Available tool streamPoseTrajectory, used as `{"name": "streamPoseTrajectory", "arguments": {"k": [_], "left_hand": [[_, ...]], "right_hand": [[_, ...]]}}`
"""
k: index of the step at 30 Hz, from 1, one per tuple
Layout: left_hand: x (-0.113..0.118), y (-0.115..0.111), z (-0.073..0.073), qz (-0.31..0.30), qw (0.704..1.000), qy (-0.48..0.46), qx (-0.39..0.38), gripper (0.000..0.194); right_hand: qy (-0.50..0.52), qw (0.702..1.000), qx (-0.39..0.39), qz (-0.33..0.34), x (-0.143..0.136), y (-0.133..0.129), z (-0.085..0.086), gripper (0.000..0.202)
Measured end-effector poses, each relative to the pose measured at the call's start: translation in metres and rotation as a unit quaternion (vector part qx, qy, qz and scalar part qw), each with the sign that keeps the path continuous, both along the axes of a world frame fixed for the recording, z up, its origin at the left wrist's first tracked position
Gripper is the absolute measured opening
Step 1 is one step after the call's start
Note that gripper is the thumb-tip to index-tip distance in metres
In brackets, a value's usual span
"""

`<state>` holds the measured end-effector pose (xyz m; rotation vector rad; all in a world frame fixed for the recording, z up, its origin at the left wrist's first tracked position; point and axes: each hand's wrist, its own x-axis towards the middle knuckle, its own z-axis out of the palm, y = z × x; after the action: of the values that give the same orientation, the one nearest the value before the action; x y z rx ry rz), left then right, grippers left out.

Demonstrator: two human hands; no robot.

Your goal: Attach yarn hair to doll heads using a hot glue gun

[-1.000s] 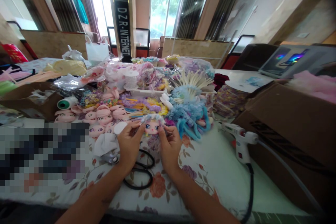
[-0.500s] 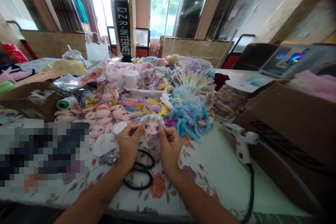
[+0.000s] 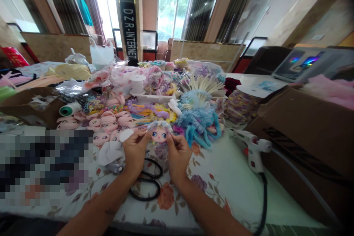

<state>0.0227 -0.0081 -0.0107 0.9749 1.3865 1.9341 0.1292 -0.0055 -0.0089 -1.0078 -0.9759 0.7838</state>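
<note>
Between both hands is a doll head (image 3: 159,136) with large blue eyes and fluffy pale blue and lilac hair, its face turned toward me. My left hand (image 3: 135,153) pinches its left side with thumb and fingers. On the other side, my right hand (image 3: 178,155) grips the hair edge the same way. Black-handled scissors (image 3: 145,190) lie on the cloth below the hands, their blades partly hidden by my left wrist. Several pink doll faces (image 3: 110,124) lie beyond my left hand. A white round disc (image 3: 126,135) sits close to its knuckles.
A white glue gun (image 3: 254,147) with a black cord stands at right by a large cardboard box (image 3: 306,136). Blue fluffy yarn (image 3: 197,118) is heaped ahead. A thread spool (image 3: 70,108) and a smaller box (image 3: 33,105) are at left. Flowered cloth (image 3: 199,206) covers the table.
Almost nothing differs. Both hands keep their hold on the doll head, and the view has shifted very slightly.
</note>
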Motion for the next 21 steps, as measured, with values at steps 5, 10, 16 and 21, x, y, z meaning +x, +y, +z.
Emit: {"name": "streamPoseTrajectory", "arguments": {"k": [5,10,16,21], "left_hand": [[0.0,0.001,0.0,0.002,1.0,-0.007,-0.003,0.014],[0.002,-0.004,0.005,0.009,0.999,-0.017,0.035,0.013],[0.004,-0.017,0.016,-0.011,0.996,-0.027,0.079,0.014],[0.003,-0.02,0.012,-0.022,0.996,-0.037,0.084,0.013]], "right_hand": [[-0.013,1.0,0.004,-0.007,0.0,0.001,-0.002,0.032],[-0.046,0.998,0.028,-0.038,0.002,-0.004,-0.004,0.026],[-0.083,0.982,0.138,-0.1,0.005,-0.014,0.005,0.015],[-0.112,0.973,0.167,-0.111,0.007,-0.018,0.004,0.011]]}}
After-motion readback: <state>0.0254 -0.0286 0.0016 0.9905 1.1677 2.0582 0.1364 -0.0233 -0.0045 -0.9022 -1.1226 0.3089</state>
